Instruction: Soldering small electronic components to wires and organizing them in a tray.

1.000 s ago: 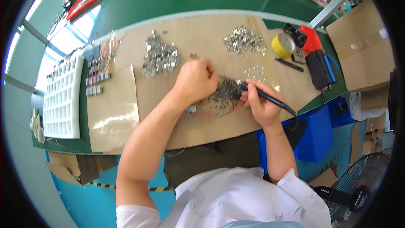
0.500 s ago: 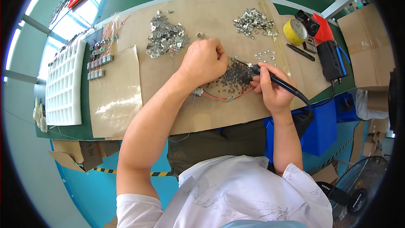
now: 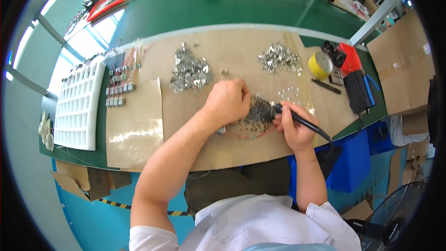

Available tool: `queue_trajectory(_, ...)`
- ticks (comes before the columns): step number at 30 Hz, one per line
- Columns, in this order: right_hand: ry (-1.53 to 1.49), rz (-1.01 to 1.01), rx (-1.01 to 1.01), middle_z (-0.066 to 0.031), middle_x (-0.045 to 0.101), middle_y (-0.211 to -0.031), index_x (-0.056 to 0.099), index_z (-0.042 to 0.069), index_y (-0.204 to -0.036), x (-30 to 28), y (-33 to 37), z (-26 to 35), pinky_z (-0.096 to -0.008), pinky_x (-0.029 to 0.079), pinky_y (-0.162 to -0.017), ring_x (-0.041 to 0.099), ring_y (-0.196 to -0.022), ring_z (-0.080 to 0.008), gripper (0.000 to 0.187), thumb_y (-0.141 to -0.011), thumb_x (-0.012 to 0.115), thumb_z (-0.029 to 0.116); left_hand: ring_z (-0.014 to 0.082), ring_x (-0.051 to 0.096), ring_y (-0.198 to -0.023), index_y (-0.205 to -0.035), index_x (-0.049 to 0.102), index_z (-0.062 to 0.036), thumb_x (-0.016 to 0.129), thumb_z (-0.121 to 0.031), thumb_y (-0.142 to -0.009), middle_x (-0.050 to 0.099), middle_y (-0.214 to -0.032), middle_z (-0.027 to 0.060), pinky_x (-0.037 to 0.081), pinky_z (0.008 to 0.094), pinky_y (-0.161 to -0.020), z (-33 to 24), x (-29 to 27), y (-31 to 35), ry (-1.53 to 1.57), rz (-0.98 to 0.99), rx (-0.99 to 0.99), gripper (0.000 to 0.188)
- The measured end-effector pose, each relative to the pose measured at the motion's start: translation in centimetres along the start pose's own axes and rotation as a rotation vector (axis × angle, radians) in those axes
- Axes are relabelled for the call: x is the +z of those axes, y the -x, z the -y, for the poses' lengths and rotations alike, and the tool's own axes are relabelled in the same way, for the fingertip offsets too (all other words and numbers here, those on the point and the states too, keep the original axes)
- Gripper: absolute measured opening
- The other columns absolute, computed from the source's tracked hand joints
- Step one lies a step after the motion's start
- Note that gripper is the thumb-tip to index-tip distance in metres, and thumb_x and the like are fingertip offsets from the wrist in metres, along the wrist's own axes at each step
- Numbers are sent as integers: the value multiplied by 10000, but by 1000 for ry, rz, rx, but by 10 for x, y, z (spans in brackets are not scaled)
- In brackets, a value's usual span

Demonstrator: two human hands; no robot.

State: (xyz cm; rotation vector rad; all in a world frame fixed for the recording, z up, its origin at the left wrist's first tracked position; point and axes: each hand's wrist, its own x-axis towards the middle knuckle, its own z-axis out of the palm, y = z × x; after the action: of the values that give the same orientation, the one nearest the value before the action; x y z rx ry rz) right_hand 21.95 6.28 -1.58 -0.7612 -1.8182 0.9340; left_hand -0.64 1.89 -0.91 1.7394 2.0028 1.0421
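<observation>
My right hand (image 3: 297, 132) grips a soldering iron (image 3: 310, 125) by its black handle, the metal tip pointing left toward my other hand. My left hand (image 3: 227, 102) is closed, fingers curled in; whatever it pinches is hidden behind the knuckles. Between the hands lies a spread of small dark parts (image 3: 261, 113) on the brown cardboard sheet (image 3: 186, 151). Nearer to me, a red wire (image 3: 267, 133) runs from a small grey block (image 3: 221, 130) beside my left wrist. Several shiny little parts (image 3: 290, 95) sit just beyond the iron.
Heaps of flat metal pieces (image 3: 190, 70) and silver parts (image 3: 279, 57) lie farther back. At left are a white compartment tray (image 3: 76, 111) and wired grey blocks (image 3: 120, 88). Yellow tape (image 3: 320, 65), a black tool (image 3: 326, 86) and a black box (image 3: 357, 92) stand at right.
The view has tilted up, so the bench sits lower in the picture and more of the far side shows. Both hands keep nearly the same place over the dark parts.
</observation>
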Motion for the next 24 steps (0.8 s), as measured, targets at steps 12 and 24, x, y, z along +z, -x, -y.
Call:
queue_trajectory(12,-40,-10,14,-78,735,-741,740,-23,-1096,-3,5,-6,-227,547,-531,697,-590,-95,147,-983,691,57,371,738,-786,-882,716,1,693,-132,-853,737,-797,195,595,452,-751,-4,0,4,-5,59,9,138)
queue_trajectory(24,33,42,-256,-126,768,-847,653,-4,-1253,-2,5,13,-268,592,-641,713,-652,-149,214,-1047,615,42,416,725,-828,-850,708,15,659,-132,-844,726,-810,242,585,471,-794,-1,-5,-10,179,1,-107,155)
